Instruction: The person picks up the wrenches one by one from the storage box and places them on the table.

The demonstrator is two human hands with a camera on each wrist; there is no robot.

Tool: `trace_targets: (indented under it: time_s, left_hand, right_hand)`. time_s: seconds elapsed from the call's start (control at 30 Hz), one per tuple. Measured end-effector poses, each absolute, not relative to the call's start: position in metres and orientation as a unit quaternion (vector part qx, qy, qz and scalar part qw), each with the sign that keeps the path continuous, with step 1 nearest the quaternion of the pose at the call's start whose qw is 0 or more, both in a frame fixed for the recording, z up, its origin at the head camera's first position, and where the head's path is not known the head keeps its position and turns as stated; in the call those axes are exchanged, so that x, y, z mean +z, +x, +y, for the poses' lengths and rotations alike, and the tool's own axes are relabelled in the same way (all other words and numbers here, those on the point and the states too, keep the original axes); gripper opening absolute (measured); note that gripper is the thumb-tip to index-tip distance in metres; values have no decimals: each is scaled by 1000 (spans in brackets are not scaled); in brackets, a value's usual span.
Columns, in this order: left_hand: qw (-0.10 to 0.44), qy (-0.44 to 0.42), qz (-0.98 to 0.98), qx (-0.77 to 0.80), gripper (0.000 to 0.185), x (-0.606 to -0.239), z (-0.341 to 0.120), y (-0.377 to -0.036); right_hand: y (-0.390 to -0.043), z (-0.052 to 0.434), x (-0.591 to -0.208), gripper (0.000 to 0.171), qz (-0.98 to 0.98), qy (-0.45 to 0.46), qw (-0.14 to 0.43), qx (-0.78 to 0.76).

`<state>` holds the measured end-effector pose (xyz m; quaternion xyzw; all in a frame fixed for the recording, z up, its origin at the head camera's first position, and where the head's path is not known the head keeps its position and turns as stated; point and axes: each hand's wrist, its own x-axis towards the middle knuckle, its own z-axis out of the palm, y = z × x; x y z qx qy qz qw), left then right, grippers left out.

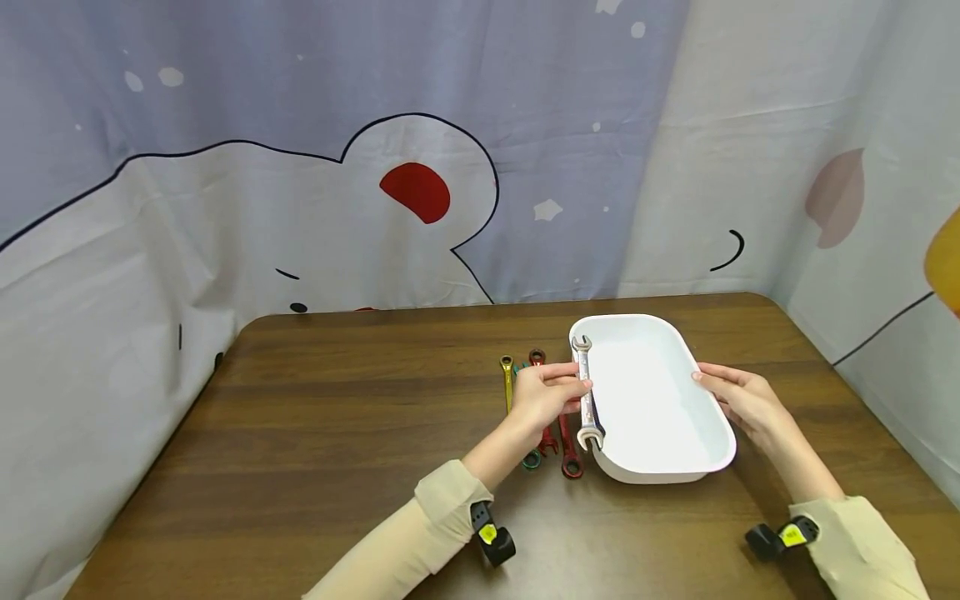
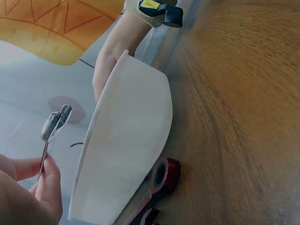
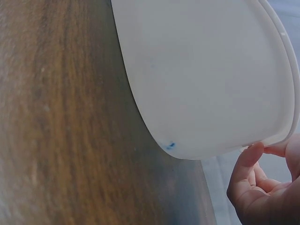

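Observation:
My left hand pinches a silver open-end wrench between thumb and fingers, over the left rim of a white tray. In the left wrist view the wrench stands apart from the tray's outer wall. My right hand grips the tray's right rim, thumb on top and fingers beneath. The right wrist view shows those fingers at the rim's corner. No object shows inside the tray.
Left of the tray lie several coloured wrenches on the wooden table, partly hidden by my left hand: a gold wrench, a red wrench and one with a green ring end. A printed curtain hangs behind the table.

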<state>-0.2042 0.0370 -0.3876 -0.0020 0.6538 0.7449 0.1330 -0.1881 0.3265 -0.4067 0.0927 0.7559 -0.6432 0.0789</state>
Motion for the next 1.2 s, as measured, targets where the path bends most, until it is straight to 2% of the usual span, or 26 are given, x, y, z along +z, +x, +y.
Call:
trace_targets:
  time_s: [0.2,0.5,0.73,0.97,1.07,1.2]
  left_hand:
    - [134,-7,647,751,32,-392,28,-203]
    - [125,-15,653,747,32,-398,7,-204]
    - [119,-20,664,738,34,-406,-11,-205]
    - [118,-31,671,731,36,-411,-24,-205]
    - [118,-33,671,732,36,-412,-28,-206]
    - [123,-35,677,725,36,-413,-32,-205]
  right_hand:
    - [-188,327,-407,16,759,93,78,-640]
    - [-190,326,-407,52,775,96,80,-619]
    - [-190,326,-408,53,777,100,81,-616]
    - [-189,325,-408,69,788,100,83,-602]
    - [-189,326,-409,65,787,97,82,-604]
    - [-188,328,-411,34,774,98,82,-620]
